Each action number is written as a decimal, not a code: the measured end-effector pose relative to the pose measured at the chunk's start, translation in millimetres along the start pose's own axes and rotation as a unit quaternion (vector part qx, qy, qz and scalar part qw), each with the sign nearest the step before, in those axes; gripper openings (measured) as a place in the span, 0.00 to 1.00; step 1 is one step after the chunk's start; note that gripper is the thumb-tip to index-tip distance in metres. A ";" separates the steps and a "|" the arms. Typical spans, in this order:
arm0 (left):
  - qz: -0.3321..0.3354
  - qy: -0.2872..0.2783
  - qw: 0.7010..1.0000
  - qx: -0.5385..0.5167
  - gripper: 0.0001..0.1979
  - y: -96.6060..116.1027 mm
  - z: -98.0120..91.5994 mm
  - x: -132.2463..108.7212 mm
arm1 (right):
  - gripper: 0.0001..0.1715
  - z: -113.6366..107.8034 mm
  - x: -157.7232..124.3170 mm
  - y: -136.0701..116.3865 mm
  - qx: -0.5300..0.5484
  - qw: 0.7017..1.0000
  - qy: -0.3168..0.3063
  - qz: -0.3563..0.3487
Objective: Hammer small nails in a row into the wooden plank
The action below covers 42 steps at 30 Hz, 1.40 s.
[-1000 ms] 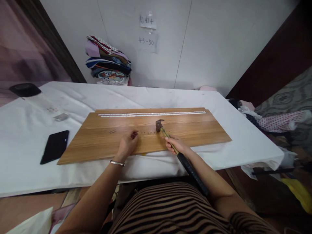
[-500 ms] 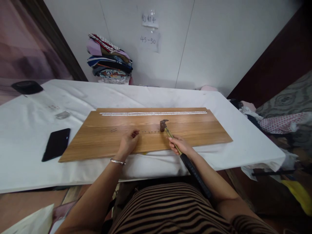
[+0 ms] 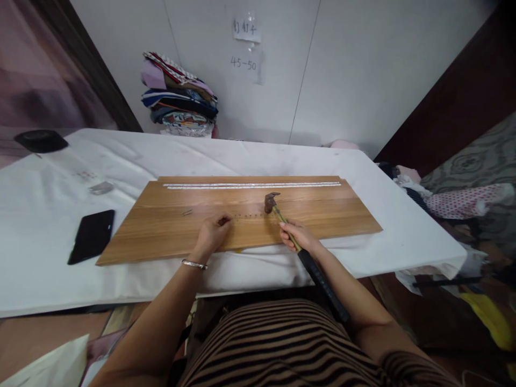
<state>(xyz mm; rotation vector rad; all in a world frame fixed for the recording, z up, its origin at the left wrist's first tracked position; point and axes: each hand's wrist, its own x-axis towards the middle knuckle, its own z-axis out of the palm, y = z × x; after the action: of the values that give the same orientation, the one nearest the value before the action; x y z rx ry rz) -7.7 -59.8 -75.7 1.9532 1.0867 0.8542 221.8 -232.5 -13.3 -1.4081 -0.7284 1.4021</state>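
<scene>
My right hand (image 3: pixel 297 236) is wrapped round the shaft of a claw hammer (image 3: pixel 318 277), whose rusty head is raised over the wooden board (image 3: pixel 153 231). At the left end of a row of several small nails (image 3: pixel 250 215) in the board, the fingertips of my left hand (image 3: pixel 213 231) are pinched together. Whatever sits between them is too small to make out. A couple of loose nails (image 3: pixel 187 213) lie on the board to the left of that hand.
White paper strips (image 3: pixel 250 186) run along the board's far edge. A black phone (image 3: pixel 92 236) lies left of the board on the white-covered table (image 3: pixel 133 156). Folded clothes (image 3: pixel 181 99) are stacked by the wall, and a small clear packet (image 3: pixel 100 187) lies at left.
The view has shifted slightly. My left fingertips remain at the end of the nail row, now closer together, and the hammer is still held over the board.
</scene>
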 end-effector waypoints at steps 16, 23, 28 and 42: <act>0.006 0.001 1.000 -0.008 0.07 1.3 -0.4 0.6 | 0.23 13.1 5.4 -3.0 -0.011 1.000 -0.025 -0.002; 0.005 -0.001 1.000 -0.013 0.08 -0.3 -0.2 0.7 | 0.22 15.9 8.6 -4.0 -0.019 0.999 -0.023 0.015; 0.002 0.003 1.000 -0.015 0.08 -0.1 0.1 0.8 | 0.24 21.0 11.5 -7.3 -0.008 0.999 -0.045 0.015; 0.001 0.000 1.000 -0.010 0.07 -3.1 0.7 0.8 | 0.25 29.9 17.7 -6.1 -0.002 0.998 -0.060 0.021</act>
<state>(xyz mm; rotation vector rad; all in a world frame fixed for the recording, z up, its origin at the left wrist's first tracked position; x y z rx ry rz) -8.1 -58.0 -78.5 1.9383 1.0727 0.8635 197.0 -207.6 -10.0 -1.3582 -0.7824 1.5302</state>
